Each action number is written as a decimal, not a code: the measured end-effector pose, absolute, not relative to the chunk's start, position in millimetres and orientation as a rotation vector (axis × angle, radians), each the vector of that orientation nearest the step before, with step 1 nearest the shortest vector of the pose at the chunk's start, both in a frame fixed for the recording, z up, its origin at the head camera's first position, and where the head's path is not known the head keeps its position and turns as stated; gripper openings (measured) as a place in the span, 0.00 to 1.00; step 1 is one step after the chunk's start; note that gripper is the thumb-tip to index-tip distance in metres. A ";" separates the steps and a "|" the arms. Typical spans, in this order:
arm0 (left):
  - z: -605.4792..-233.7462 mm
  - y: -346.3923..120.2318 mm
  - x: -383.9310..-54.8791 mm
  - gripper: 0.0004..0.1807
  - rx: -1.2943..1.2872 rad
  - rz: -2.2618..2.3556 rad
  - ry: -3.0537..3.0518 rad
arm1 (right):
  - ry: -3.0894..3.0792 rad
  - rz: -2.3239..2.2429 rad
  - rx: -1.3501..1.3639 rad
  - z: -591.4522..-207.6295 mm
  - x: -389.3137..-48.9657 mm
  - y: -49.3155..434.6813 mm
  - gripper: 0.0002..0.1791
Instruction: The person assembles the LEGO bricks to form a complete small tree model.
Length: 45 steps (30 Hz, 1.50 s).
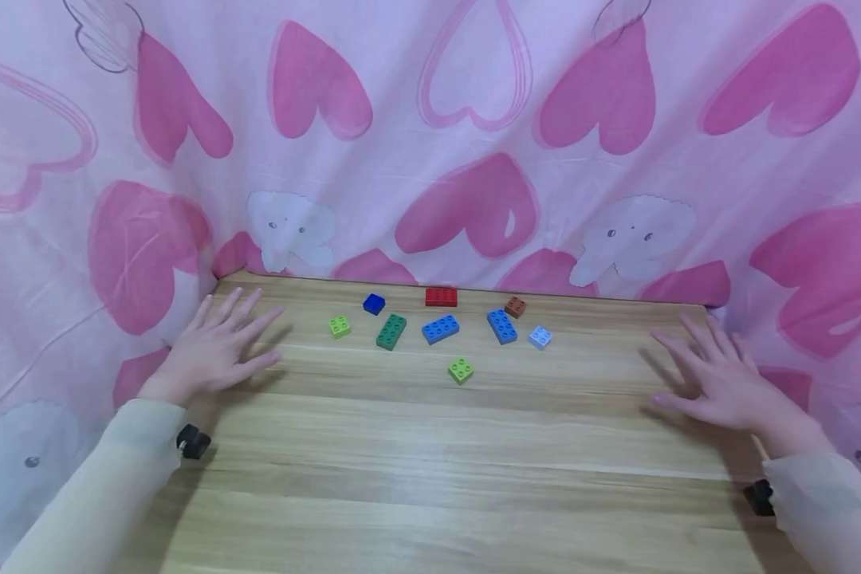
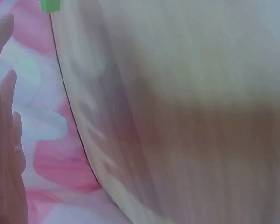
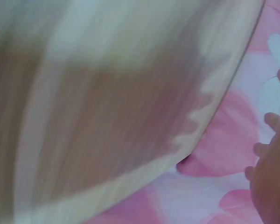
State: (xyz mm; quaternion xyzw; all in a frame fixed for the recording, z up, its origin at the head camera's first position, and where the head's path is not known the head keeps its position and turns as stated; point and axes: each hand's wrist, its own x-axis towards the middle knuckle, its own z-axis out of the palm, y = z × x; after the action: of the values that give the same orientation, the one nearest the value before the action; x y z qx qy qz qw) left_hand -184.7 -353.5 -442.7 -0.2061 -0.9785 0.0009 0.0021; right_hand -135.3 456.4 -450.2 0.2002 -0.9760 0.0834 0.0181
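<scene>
My left hand [image 1: 211, 347] is spread above the table's left side, its fingers straight and holding nothing. Over on the right, my right hand [image 1: 725, 387] is likewise spread with nothing in it. Between them lie toy building bricks: a red brick [image 1: 441, 297], a dark blue brick [image 1: 374, 304], a brown brick [image 1: 515, 307], a green brick [image 1: 391, 332], two blue bricks [image 1: 441, 329], a light blue brick [image 1: 540, 337], and two lime bricks [image 1: 461, 371]. Nearest the left hand is the other lime brick [image 1: 340, 327]. Neither hand touches a brick.
The wooden table [image 1: 430, 478] ends at the back against a pink curtain [image 1: 380, 183] with hearts, which also hangs at both sides. A black wrist device [image 1: 193, 442] sits at the left cuff, another black device [image 1: 760, 497] at the right.
</scene>
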 end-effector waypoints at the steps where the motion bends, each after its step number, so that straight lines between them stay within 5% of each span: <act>1: -443.3 -350.0 -185.9 0.46 -0.650 0.002 -3.067 | -3.036 0.271 0.614 -449.5 -136.4 451.9 0.60; 26: -448.3 -210.4 -212.3 0.48 -0.676 -0.521 -2.931 | -2.930 0.866 0.461 -461.6 -171.8 299.3 0.57; 45: -482.6 -119.0 -209.2 0.25 -0.502 -1.693 -2.494 | -2.636 1.499 0.110 -501.0 -183.9 252.7 0.42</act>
State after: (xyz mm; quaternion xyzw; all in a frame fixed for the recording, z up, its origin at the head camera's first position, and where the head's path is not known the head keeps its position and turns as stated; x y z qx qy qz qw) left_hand -209.2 -119.0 -482.6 -0.1642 -0.8154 -0.5534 0.0429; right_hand -183.9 252.7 -501.0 0.0361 -0.8674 0.4934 0.0536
